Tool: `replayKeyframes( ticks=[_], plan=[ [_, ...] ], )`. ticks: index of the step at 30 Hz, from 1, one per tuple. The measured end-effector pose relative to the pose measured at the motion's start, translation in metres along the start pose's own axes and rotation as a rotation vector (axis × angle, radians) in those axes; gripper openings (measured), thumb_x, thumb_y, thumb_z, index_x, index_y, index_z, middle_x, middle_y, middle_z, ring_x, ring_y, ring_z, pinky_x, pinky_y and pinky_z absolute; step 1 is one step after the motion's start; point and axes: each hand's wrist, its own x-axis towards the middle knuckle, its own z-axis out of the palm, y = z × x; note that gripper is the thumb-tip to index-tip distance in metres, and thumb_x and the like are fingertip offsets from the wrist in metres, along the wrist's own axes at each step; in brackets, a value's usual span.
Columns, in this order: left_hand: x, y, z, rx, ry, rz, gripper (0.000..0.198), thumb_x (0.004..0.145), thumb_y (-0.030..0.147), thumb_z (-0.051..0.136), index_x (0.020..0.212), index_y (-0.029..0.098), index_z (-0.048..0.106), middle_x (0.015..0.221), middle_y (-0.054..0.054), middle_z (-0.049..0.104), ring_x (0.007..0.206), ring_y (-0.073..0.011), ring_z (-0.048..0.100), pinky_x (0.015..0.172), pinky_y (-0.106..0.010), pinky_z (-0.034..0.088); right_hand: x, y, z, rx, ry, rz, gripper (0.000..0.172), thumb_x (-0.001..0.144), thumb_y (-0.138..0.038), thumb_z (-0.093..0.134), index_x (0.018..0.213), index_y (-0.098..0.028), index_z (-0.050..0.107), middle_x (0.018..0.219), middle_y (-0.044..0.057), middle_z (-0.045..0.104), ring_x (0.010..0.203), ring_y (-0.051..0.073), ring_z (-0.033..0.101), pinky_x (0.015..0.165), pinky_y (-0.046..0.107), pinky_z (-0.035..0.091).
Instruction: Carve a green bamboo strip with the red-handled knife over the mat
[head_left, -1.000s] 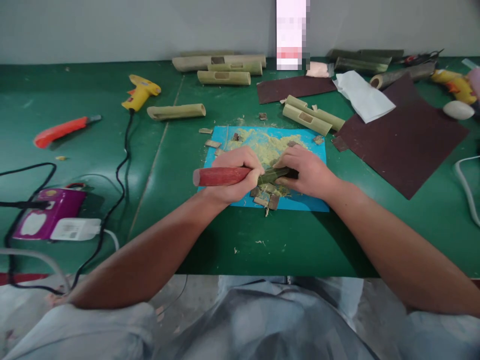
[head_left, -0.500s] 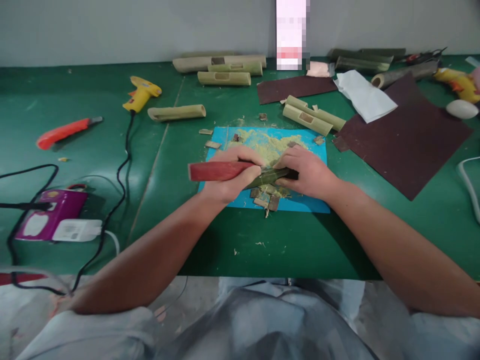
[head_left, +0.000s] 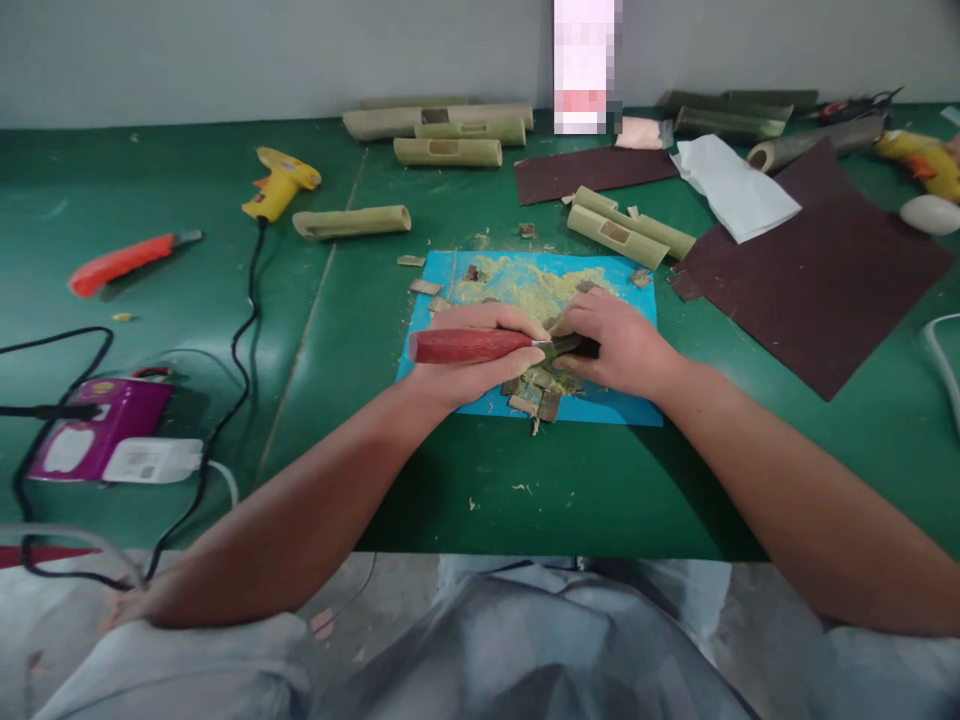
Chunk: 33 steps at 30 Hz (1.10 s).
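Observation:
My left hand point(head_left: 480, 368) is closed around a hand tool with a red handle point(head_left: 472, 345); a short stretch of its metal point(head_left: 541, 344) shows past the handle, and the rest is hidden. My right hand point(head_left: 619, 340) grips a dark green bamboo tube point(head_left: 564, 350), mostly covered by the fingers. The two hands almost meet where the tool reaches the tube. Beneath them lies a blue sheet point(head_left: 630, 408) strewn with yellowish dust point(head_left: 525, 285) and small cut bamboo chips point(head_left: 549, 404).
Several cut bamboo tubes point(head_left: 448, 153) lie toward the back. On the left are a yellow glue gun point(head_left: 277, 185), an orange-handled cutter point(head_left: 127, 263) and a purple box point(head_left: 105, 425) with cables. Brown sandpaper sheets point(head_left: 817, 290) and a white paper point(head_left: 739, 190) are on the right.
My left hand and the red-handled tool have moved right, toward my right hand. Less of the tool's metal and of the bamboo tube shows. My right hand stays about the same.

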Motion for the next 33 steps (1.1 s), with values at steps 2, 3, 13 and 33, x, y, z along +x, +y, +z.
replayKeyframes(
  ticks=[2,3,13,33],
  plan=[
    [0.001,0.001,0.000,-0.019,-0.007,0.004,0.007,0.083,0.028,0.074,0.088,0.028,0.078,0.092,0.001,0.079,0.084,-0.0194,0.073,0.081,-0.034,0.058,0.000,0.000,0.000,0.000,0.002,-0.006,0.015,0.088,-0.036,0.067,0.095,-0.022,0.066,0.096,0.008,0.068,0.093,0.026,0.058,0.086,0.043,0.042],
    [0.002,0.001,0.000,-0.021,-0.004,0.006,0.007,0.083,0.027,0.073,0.087,0.028,0.078,0.091,0.001,0.079,0.082,-0.0189,0.072,0.079,-0.034,0.058,0.000,0.001,0.001,0.001,0.004,-0.009,0.015,0.089,-0.036,0.067,0.095,-0.022,0.066,0.096,0.008,0.068,0.093,0.026,0.058,0.086,0.043,0.042],
    [0.002,-0.003,0.003,-0.036,0.069,0.060,0.006,0.082,0.023,0.070,0.079,0.023,0.075,0.081,-0.001,0.075,0.074,-0.0188,0.069,0.069,-0.035,0.052,-0.001,0.001,0.002,0.003,0.023,-0.021,0.015,0.088,-0.034,0.069,0.095,-0.022,0.065,0.096,0.008,0.068,0.093,0.026,0.059,0.086,0.043,0.043],
    [0.000,-0.019,0.007,-0.109,0.239,0.194,0.014,0.084,0.019,0.067,0.070,0.023,0.069,0.070,0.001,0.068,0.064,-0.0156,0.061,0.061,-0.035,0.046,0.000,0.002,0.001,0.006,0.019,-0.025,0.017,0.088,-0.036,0.068,0.096,-0.020,0.066,0.095,0.008,0.068,0.093,0.026,0.058,0.086,0.042,0.042]
  ],
)
